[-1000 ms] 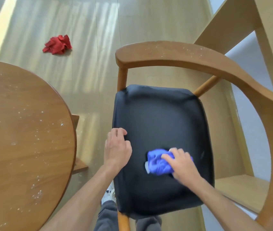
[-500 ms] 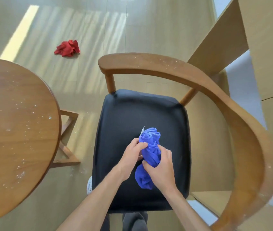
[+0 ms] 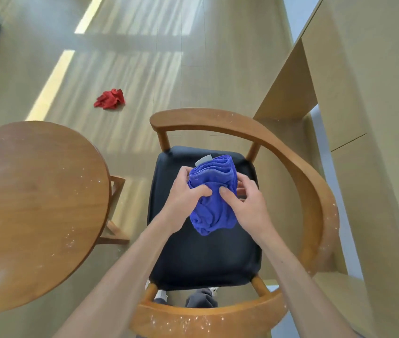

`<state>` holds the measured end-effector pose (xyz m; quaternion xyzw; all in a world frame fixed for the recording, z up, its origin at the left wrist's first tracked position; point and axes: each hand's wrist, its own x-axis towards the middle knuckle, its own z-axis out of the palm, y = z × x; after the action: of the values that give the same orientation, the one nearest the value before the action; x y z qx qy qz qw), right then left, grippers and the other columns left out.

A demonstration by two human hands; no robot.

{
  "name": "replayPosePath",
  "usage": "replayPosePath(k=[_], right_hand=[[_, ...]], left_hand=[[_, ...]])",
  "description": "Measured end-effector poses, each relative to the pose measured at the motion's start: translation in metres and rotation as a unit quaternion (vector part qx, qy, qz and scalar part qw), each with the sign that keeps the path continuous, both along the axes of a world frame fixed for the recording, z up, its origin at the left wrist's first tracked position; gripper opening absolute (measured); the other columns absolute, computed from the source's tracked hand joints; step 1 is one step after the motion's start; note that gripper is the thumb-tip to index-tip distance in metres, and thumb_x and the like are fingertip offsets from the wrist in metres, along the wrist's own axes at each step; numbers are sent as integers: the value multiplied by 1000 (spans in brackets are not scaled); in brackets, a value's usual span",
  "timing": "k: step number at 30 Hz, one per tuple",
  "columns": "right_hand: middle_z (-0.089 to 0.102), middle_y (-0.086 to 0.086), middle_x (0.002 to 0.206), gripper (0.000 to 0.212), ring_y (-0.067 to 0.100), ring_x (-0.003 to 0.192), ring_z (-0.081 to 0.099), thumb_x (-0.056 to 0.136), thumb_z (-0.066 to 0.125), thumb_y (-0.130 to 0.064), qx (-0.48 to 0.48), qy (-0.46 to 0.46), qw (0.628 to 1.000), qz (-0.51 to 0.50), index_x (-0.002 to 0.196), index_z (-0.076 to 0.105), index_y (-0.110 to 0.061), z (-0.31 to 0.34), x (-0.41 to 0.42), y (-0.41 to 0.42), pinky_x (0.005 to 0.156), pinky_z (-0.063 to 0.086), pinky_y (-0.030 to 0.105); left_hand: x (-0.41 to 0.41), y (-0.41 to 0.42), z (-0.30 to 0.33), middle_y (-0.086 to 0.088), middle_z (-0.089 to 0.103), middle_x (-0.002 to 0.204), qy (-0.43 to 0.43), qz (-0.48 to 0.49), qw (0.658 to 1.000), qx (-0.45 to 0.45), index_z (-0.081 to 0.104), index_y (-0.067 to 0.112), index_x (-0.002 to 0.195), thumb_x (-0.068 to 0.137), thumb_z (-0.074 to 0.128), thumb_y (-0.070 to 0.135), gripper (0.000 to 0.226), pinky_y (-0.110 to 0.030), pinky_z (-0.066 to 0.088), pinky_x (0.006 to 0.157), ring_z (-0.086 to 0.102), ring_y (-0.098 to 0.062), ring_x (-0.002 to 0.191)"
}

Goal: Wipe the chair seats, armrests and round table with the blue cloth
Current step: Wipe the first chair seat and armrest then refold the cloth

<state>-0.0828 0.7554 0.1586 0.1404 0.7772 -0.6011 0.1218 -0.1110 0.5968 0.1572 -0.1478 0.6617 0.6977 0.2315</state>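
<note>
Blue cloth [image 3: 211,196] hangs bunched between both hands above the black seat [image 3: 208,259]: left hand [image 3: 183,193] grips its left side, right hand [image 3: 243,206] pinches its right, seemingly refolding a clean face for the speckled armrest [image 3: 315,191] to their right.

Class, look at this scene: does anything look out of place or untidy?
Yes. A crumpled red rag lies on the bare floor, and white specks dot the table and armrest.
</note>
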Motion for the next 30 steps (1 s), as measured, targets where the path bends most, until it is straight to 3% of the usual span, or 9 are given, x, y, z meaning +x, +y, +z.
replayPosePath(k=[5,11,14,17,24,27,30], right_hand=[[70,-5,102,16,12,98,65,91,66,-17,-124,29,992,-16,107,63,-16,41,10,-4,76,52,20],[68,3,116,39,22,110,64,83,71,-39,-219,26,975,26,115,62,-19,90,29,-11,88,53,30],[67,3,121,42,22,112,63,85,70,-38,-246,17,968,41,121,60,-21,117,34,-21,85,53,29],[66,2,123,42,22,112,63,85,70,-37,-268,11,962,57,124,60,-25,140,40,-30,81,54,29],[68,2,112,35,18,98,65,87,63,-41,-327,9,944,49,116,68,-22,163,57,-45,78,54,33],[67,6,111,33,22,99,64,88,60,-40,-323,21,946,-7,112,70,-19,168,63,-52,77,55,35],[72,7,107,35,23,97,69,83,65,-44,-291,19,954,-68,104,73,-18,177,62,-62,73,56,34]], left_hand=[[-4,-16,48,-7,60,84,24,-46,999,18,54,10,90,58,59,6,32,-37,47,74,57,-22,84],[-1,-45,109,-9,58,88,18,-127,989,78,59,7,93,55,49,0,39,-24,46,65,56,-19,81],[5,-55,134,-13,58,96,27,-133,987,81,57,-6,106,54,45,0,54,-33,43,75,54,-25,89],[13,-64,153,-13,63,98,38,-125,986,101,62,-3,105,54,43,0,55,-36,46,81,59,-25,92],[38,-67,180,-14,56,93,62,-35,992,108,64,3,96,58,45,3,43,-38,41,77,50,-28,86],[46,-68,184,-1,68,91,96,-13,995,5,63,15,105,71,59,13,35,-27,50,72,63,-19,83],[59,-67,185,11,61,102,151,-15,976,-155,49,31,116,83,65,41,38,-17,47,68,62,-1,87]])
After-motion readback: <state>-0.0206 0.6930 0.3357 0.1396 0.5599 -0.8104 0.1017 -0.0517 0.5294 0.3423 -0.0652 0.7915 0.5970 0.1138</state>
